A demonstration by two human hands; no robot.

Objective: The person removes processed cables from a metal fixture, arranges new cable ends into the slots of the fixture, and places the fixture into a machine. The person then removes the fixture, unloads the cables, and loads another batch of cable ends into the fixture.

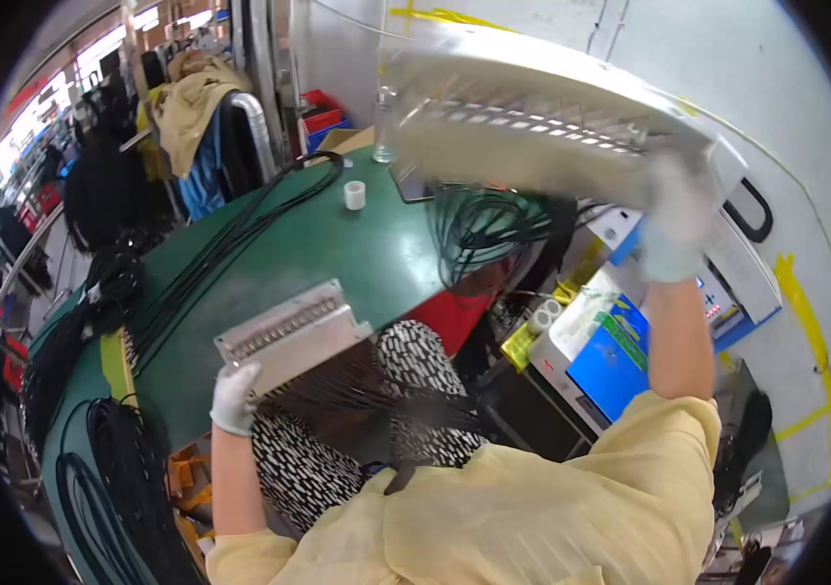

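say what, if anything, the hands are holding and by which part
Left hand: a slotted metal fixture, by its lower-left corner. Right hand: a blurred metal panel, by its right end; the exact grip is unclear.

Green strip on the blue cover (pixel 615 375): no text you can make out, too small
Red-lit panel (pixel 713 310): you see lights, no digits resolve
Everything else: nothing legible to you

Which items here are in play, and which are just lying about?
In play:
- slotted metal block, in left hand
- thin dark cables beside it
- large pale part at right hand, grip blurred

Probably lying about:
- white cup-like item
- clear bottle
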